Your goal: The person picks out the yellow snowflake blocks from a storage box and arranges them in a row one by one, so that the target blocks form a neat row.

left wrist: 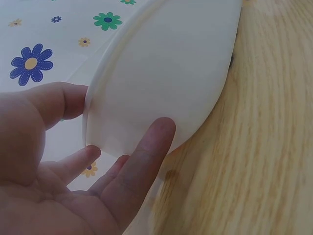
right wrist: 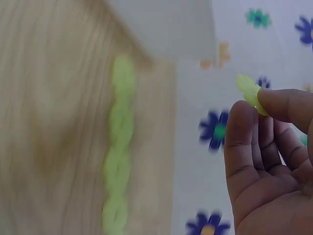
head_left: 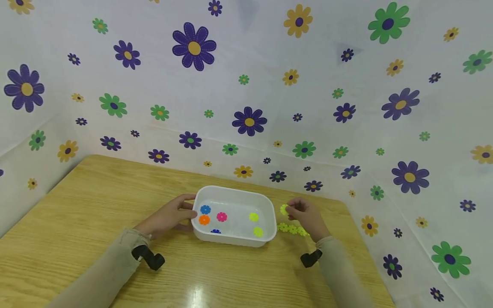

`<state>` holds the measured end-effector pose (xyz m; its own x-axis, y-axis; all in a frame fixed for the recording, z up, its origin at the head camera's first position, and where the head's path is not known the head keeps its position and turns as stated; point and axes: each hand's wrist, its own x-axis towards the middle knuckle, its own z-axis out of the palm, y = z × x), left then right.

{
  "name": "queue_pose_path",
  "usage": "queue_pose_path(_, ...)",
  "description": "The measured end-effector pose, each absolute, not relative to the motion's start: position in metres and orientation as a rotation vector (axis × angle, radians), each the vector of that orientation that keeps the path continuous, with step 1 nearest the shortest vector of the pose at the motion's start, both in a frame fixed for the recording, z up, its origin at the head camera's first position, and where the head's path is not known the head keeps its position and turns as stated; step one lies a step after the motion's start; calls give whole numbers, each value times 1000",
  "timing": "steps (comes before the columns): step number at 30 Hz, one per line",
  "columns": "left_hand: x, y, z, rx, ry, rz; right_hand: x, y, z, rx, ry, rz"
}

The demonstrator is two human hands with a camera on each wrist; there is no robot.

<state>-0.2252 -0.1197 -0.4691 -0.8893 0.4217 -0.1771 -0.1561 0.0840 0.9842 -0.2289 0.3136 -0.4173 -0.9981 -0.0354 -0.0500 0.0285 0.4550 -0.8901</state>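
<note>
A white plastic tub (head_left: 236, 197) stands on the table with several flower-shaped snowflake discs lying in it: blue, orange, pink, dark blue and yellow-green. My left hand (head_left: 169, 216) holds the tub's left end, its thumb and fingers spread against the end wall (left wrist: 156, 63). Beyond the tub's right side, my right hand (head_left: 308, 217) pinches one yellow-green snowflake disc (right wrist: 252, 93) between thumb and index finger, above the tabletop. Below that hand, a row of linked yellow-green discs (head_left: 293, 229) lies beside the tub; the wrist partly hides its right end in the head view.
The wooden table (head_left: 185, 273) runs up to a white cloth backdrop (head_left: 269, 94) printed with flowers, behind and at both sides. Its right edge lies close to my right arm. A black wrist camera (head_left: 148, 257) sits on each sleeve.
</note>
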Motion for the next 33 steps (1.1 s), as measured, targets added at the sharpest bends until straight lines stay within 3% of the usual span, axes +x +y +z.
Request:
queue_pose_path(13,-225,-122,-472,266,1957,1866,-213,420,-446,286,2819,-1274)
queue_pose_path(33,-224,-121,-468,272,1958,1855,-208,430,-453,334,2808,-1126)
